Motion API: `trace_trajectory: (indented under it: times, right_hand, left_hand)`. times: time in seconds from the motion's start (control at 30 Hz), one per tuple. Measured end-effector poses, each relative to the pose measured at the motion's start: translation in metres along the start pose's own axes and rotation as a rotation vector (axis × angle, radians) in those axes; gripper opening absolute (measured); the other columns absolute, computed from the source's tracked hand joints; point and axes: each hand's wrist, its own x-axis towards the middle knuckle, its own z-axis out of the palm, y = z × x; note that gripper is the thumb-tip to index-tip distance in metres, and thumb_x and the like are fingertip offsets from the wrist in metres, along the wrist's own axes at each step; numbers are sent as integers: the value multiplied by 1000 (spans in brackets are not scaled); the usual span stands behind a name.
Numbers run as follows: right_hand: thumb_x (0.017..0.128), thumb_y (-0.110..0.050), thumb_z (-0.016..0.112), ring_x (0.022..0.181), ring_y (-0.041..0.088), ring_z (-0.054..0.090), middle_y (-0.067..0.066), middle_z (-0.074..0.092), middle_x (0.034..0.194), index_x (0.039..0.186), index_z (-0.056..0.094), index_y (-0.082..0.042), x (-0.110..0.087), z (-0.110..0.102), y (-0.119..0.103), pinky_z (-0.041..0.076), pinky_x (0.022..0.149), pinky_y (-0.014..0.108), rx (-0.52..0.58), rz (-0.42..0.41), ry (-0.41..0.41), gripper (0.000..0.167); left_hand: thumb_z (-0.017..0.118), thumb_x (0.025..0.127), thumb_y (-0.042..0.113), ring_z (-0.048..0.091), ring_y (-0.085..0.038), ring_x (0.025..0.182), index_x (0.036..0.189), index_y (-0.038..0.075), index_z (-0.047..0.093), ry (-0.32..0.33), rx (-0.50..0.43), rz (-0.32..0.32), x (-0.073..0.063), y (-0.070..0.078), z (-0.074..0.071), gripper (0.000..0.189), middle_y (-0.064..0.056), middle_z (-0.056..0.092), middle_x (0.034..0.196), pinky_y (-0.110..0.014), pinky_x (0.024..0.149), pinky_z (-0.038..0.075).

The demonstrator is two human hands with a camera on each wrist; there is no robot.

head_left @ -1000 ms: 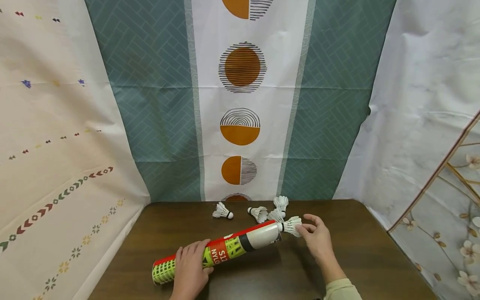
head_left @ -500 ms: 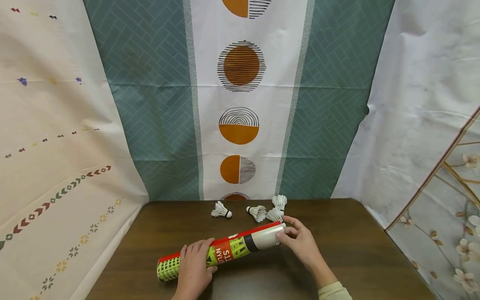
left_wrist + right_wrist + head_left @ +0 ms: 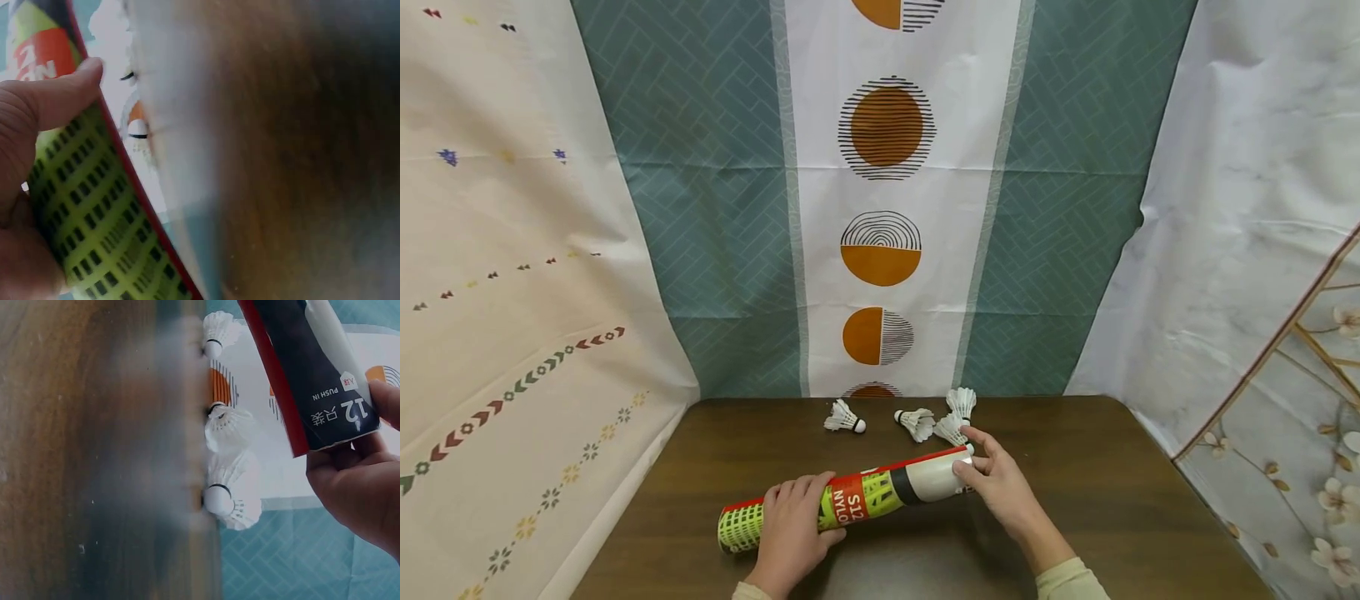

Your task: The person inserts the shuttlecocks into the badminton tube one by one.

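A long shuttlecock tube, printed red, green, black and white, lies slanted across my front, its mouth end up to the right. My left hand grips it around the lower half. In the left wrist view the thumb lies across the green printed side. My right hand is at the mouth, thumb against the tube's outside and other fingers bent at the opening. The right wrist view shows fingers right under the dark end marked "PUSH IN". The tube's inside is hidden.
Several white shuttlecocks lie at the back of the brown table: one apart, another mid-way, and a pair close behind the tube's mouth. A hanging cloth rises behind the table.
A shuttlecock pinched at the mouth by my right hand has gone into the tube, out of sight. The right hand has moved left to the mouth. The tube now slopes less.
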Motion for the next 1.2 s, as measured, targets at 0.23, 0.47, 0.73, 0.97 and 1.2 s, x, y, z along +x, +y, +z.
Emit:
trace_trajectory:
  times: [0.23, 0.47, 0.73, 0.97, 1.2]
  right_hand:
    - [107, -15, 66, 102, 12, 74, 28, 73, 124, 163, 29, 4, 8, -7, 6, 58, 88, 25, -44, 14, -35, 70]
    - [107, -24, 68, 94, 20, 77, 19, 79, 112, 143, 59, 5, 28, -30, 13, 61, 85, 36, -310, 21, 105, 47]
    - [101, -5, 71, 105, 30, 74, 13, 79, 115, 144, 59, -2, 85, -40, 8, 59, 88, 43, -664, -135, 97, 45]
    - [96, 7, 68, 81, 20, 64, 21, 64, 148, 166, 32, -9, 115, -31, 19, 48, 64, 31, -825, -88, -105, 81]
    - [89, 3, 76, 67, 12, 60, 7, 79, 109, 159, 48, -12, 114, -44, 22, 45, 57, 31, -1034, -96, 28, 77]
  left_hand:
    - [101, 65, 49, 64, -33, 114, 138, 22, 66, -13, 29, -5, 8, -1, 9, 85, -5, 72, 125, -64, 101, 44]
    - [102, 65, 46, 64, -34, 113, 136, 22, 68, -68, 20, -24, 9, 4, 12, 83, -6, 73, 122, -66, 101, 43]
    - [102, 64, 46, 64, -33, 112, 135, 22, 68, -96, 36, -18, 11, 1, 15, 82, -6, 73, 121, -66, 101, 42]
    - [103, 62, 43, 64, -33, 108, 134, 19, 69, -101, 26, 29, 8, -2, 17, 83, -7, 73, 118, -66, 97, 43]
    - [103, 62, 43, 65, -32, 108, 133, 21, 70, -79, 31, 22, 8, 0, 14, 82, -5, 74, 118, -66, 97, 43]
